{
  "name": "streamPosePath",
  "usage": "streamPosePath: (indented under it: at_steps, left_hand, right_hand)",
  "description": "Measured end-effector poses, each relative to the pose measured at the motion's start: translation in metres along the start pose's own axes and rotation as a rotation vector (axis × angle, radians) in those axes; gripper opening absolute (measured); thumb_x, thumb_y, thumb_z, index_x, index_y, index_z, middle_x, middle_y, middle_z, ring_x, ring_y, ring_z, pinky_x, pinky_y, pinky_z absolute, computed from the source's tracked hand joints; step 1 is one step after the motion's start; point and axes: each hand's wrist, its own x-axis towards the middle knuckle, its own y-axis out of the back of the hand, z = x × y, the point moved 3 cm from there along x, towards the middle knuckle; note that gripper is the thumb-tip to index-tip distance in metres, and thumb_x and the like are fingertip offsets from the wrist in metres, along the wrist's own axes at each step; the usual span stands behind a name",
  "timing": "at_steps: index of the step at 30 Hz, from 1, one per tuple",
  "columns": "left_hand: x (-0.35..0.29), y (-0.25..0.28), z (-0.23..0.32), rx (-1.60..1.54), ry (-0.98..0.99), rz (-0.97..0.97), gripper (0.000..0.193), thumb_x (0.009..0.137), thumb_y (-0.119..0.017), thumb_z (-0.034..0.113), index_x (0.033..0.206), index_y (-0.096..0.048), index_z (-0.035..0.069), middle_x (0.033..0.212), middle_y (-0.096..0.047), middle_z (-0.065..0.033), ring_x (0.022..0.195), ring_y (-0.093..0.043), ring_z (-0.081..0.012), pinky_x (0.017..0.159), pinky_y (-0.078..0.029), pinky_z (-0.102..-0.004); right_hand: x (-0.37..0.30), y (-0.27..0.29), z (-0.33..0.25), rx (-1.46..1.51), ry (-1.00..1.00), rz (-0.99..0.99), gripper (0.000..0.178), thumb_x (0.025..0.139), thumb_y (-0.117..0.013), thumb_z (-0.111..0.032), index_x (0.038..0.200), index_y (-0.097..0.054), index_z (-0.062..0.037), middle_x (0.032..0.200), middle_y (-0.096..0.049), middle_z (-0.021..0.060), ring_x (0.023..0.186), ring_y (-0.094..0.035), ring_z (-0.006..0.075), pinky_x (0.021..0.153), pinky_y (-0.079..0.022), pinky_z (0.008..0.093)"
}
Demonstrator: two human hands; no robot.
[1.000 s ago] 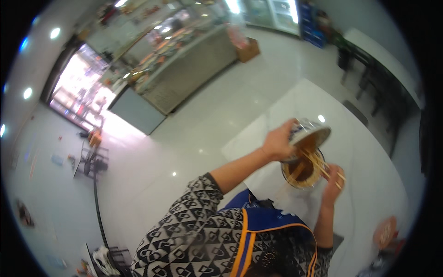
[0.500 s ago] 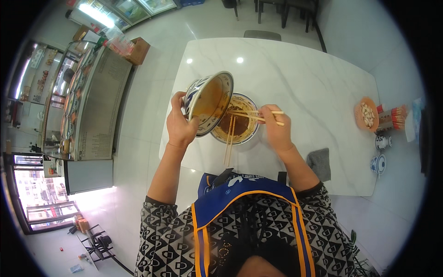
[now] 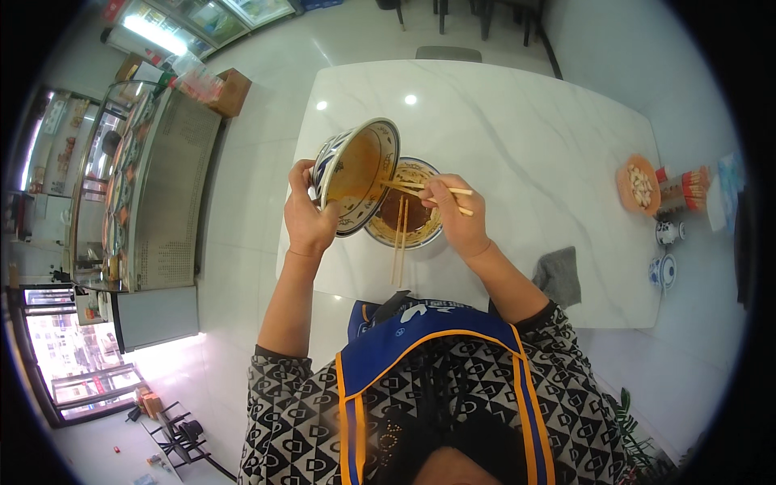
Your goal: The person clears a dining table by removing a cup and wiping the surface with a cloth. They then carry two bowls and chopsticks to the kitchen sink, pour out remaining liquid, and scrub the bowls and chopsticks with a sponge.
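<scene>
A glass-fronted display counter (image 3: 145, 178) stands at the left of the frame. Just left of centre, a left hand (image 3: 311, 222) clasps a tilted bowl (image 3: 356, 212), fingers against its outer wall and thumb at the rim, its stained inside facing right. It appears glazed ceramic, probably stiff, weighty, breakable and slick where wet; the outer wall, clear of the sauce, looks the surest hold. Beneath its right edge, a second bowl (image 3: 419, 236) of brown sauce sits on the white table (image 3: 517, 145), loose chopsticks (image 3: 400, 234) leaning over its near rim. At centre right, a right hand (image 3: 461, 214) pinches another pair, light and rigid by their look, best held toward the back; their tips reach the tilted bowl's rim, contact unclear. Farther right lie a grey cloth (image 3: 558, 275) and an orange basket (image 3: 626, 196).
</scene>
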Motion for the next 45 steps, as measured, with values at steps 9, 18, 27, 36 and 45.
streamPosePath:
  at_steps: [9, 18, 27, 36, 45]
  left_hand:
    - [0.001, -0.002, -0.005, -0.170, 0.055, -0.012, 0.056, 0.065, -0.048, 0.001, 0.119, -0.036, 0.005, 0.103, -0.059, -0.0177, 0.099, -0.057, -0.0271, 0.074, -0.052, -0.0325]
    - [0.002, -0.005, -0.002, -0.070, 0.027, -0.003, 0.054, 0.066, -0.050, 0.001, 0.118, -0.038, 0.005, 0.101, -0.059, -0.0126, 0.095, -0.058, -0.0241, 0.072, -0.052, -0.0313]
    - [-0.002, -0.009, -0.004, -0.028, -0.002, 0.023, 0.052, 0.068, -0.052, 0.002, 0.118, -0.039, 0.006, 0.099, -0.060, -0.0115, 0.090, -0.058, -0.0232, 0.071, -0.052, -0.0305]
    - [-0.003, -0.008, -0.003, -0.066, -0.029, 0.020, 0.052, 0.067, -0.052, 0.001, 0.117, -0.039, 0.005, 0.097, -0.060, -0.0115, 0.088, -0.058, -0.0232, 0.068, -0.052, -0.0308]
    - [-0.005, -0.009, -0.011, -0.096, -0.001, 0.003, 0.053, 0.065, -0.052, 0.001, 0.117, -0.039, 0.006, 0.096, -0.059, -0.0120, 0.086, -0.059, -0.0242, 0.069, -0.051, -0.0311]
  right_hand:
    - [0.003, -0.018, -0.005, 0.287, -0.237, 0.012, 0.025, 0.095, -0.044, -0.020, 0.094, -0.053, 0.0036, 0.088, -0.061, 0.0120, 0.079, -0.064, 0.0171, 0.069, -0.055, 0.0259]
    - [0.008, 0.004, 0.009, 0.208, -0.366, 0.131, 0.023, 0.094, -0.046, -0.021, 0.095, -0.052, 0.0019, 0.088, -0.062, 0.0136, 0.078, -0.065, 0.0202, 0.067, -0.055, 0.0263]
    - [0.002, 0.004, 0.015, 0.178, -0.385, 0.170, 0.024, 0.094, -0.046, -0.021, 0.094, -0.051, 0.0021, 0.089, -0.062, 0.0146, 0.080, -0.065, 0.0215, 0.067, -0.056, 0.0268]
    - [-0.006, -0.004, 0.016, 0.249, -0.442, 0.209, 0.023, 0.094, -0.046, -0.021, 0.094, -0.051, 0.0019, 0.089, -0.061, 0.0145, 0.081, -0.065, 0.0220, 0.068, -0.056, 0.0266]
    - [-0.009, -0.005, 0.012, 0.356, -0.475, 0.170, 0.023, 0.093, -0.047, -0.019, 0.086, -0.052, 0.0026, 0.083, -0.060, 0.0135, 0.078, -0.066, 0.0221, 0.064, -0.057, 0.0272]
